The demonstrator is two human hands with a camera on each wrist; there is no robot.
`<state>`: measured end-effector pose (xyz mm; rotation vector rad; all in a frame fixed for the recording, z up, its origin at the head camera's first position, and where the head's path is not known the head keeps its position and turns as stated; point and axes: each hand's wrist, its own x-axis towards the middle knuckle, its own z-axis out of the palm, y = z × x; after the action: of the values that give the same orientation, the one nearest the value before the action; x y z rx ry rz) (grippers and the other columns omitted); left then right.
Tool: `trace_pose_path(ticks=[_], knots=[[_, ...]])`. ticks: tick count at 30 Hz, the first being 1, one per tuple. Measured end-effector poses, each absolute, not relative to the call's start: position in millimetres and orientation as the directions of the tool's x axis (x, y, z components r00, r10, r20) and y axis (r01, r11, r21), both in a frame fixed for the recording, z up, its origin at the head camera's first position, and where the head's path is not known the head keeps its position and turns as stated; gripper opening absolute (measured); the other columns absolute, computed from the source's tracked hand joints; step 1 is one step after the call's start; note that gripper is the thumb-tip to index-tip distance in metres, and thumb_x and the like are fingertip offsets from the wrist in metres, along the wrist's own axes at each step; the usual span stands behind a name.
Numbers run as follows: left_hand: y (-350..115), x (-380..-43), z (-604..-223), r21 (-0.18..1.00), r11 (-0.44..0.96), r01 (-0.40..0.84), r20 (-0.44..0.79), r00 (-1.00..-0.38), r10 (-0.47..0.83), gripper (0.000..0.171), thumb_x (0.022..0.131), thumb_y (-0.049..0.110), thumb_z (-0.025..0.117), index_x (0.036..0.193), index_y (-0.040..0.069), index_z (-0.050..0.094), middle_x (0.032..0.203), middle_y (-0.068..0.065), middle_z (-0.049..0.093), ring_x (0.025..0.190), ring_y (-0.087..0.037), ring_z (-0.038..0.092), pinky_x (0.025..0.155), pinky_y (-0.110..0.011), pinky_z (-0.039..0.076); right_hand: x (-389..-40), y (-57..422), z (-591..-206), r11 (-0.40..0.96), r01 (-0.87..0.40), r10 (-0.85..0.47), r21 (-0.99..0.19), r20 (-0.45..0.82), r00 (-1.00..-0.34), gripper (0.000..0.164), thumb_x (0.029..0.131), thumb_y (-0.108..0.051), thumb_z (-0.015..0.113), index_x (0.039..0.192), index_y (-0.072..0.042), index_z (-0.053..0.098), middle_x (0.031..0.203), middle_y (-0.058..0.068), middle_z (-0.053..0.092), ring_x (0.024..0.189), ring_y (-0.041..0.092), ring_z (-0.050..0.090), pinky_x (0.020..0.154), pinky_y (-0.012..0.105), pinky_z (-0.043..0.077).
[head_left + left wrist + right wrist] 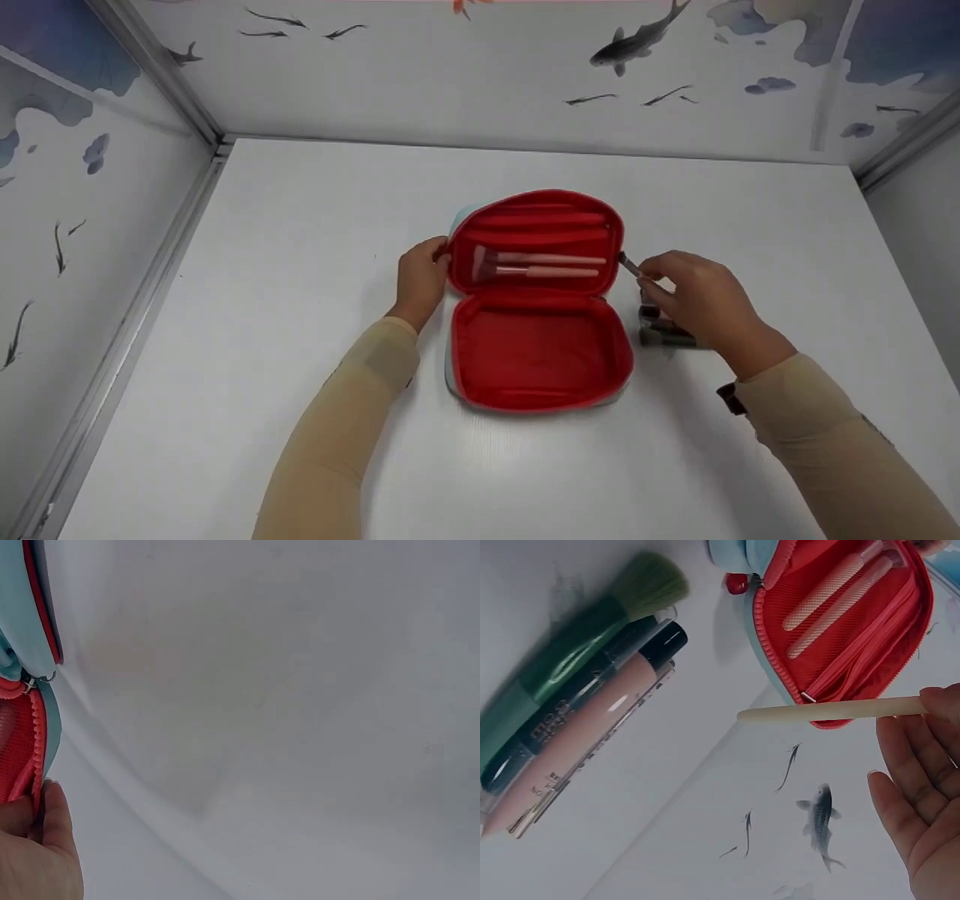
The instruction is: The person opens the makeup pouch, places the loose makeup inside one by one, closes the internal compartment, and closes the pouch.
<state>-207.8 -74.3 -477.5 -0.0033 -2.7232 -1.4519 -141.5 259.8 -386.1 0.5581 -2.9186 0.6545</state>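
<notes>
An unzipped cosmetic case (541, 352) with a red lining lies spread on the white table. My left hand (421, 277) pinches the left edge of its raised lid, and in the left wrist view the fingers (58, 821) are at the zip edge. Two pink-handled makeup brushes (562, 272) lie in the lid's mesh pocket. My right hand (694, 296) holds a slim makeup brush (810, 712) between thumb and fingers, its dark end close to the lid's right edge. The right wrist view shows its cream tapered handle; the bristles are hidden there.
Right of the case, partly under my right hand, lie a green-handled brush (562, 660), a dark tube (562, 720) and a pink tube with a black cap (600, 727). Printed panels (420, 75) enclose the table at the back and sides.
</notes>
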Motion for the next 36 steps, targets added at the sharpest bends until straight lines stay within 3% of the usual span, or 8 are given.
trace_pose_path(ticks=[5,11,18,26,36], knots=[[-74,-210,-480,0.839,0.544,0.021,0.041,-0.999,-0.025,0.025,0.094,-0.002,0.056,0.117,-0.001,0.066,0.110,-0.014,0.068,0.107,-0.022,0.061,0.092,-0.032,0.049,-157,249,-382,0.799,-0.440,-0.351,-0.409,0.278,-0.894,0.013,0.086,-0.001,0.070,0.099,-0.001,0.071,0.090,0.010,0.071,0.085,0.025,0.066,0.075,0.042,0.056],[-74,-210,-480,0.842,0.539,0.014,0.040,-0.999,-0.036,0.026,0.094,-0.002,0.056,0.119,-0.002,0.065,0.113,-0.015,0.067,0.110,-0.023,0.061,0.094,-0.033,0.049,-175,233,-378,0.767,-0.460,-0.366,-0.448,0.284,-0.886,0.018,0.088,-0.003,0.068,0.106,-0.001,0.071,0.097,0.012,0.071,0.093,0.026,0.066,0.081,0.044,0.055],[-75,-211,-479,0.834,0.551,0.006,0.030,-0.999,-0.034,0.028,0.094,-0.001,0.056,0.121,-0.002,0.063,0.116,-0.016,0.066,0.112,-0.024,0.060,0.095,-0.033,0.048,-196,215,-371,0.730,-0.484,-0.369,-0.482,0.319,-0.873,0.020,0.089,-0.007,0.068,0.108,-0.001,0.070,0.096,0.011,0.071,0.088,0.020,0.062,0.077,0.040,0.054],[-75,-211,-479,0.811,0.584,0.032,0.058,-0.998,-0.026,0.025,0.094,-0.001,0.056,0.117,-0.002,0.066,0.110,-0.014,0.069,0.107,-0.023,0.062,0.091,-0.033,0.050,-216,197,-364,0.716,-0.371,-0.297,-0.591,0.223,-0.928,0.021,0.094,-0.015,0.064,0.110,-0.003,0.069,0.103,0.012,0.070,0.097,0.025,0.063,0.087,0.042,0.053],[-74,-212,-482,0.822,0.569,0.016,0.040,-0.999,-0.030,0.025,0.094,0.000,0.056,0.118,-0.002,0.065,0.112,-0.014,0.068,0.109,-0.023,0.061,0.092,-0.033,0.049,-236,177,-375,0.755,-0.319,-0.302,-0.572,0.128,-0.945,0.022,0.095,-0.015,0.062,0.112,-0.003,0.068,0.107,0.012,0.069,0.100,0.026,0.062,0.091,0.041,0.051]])
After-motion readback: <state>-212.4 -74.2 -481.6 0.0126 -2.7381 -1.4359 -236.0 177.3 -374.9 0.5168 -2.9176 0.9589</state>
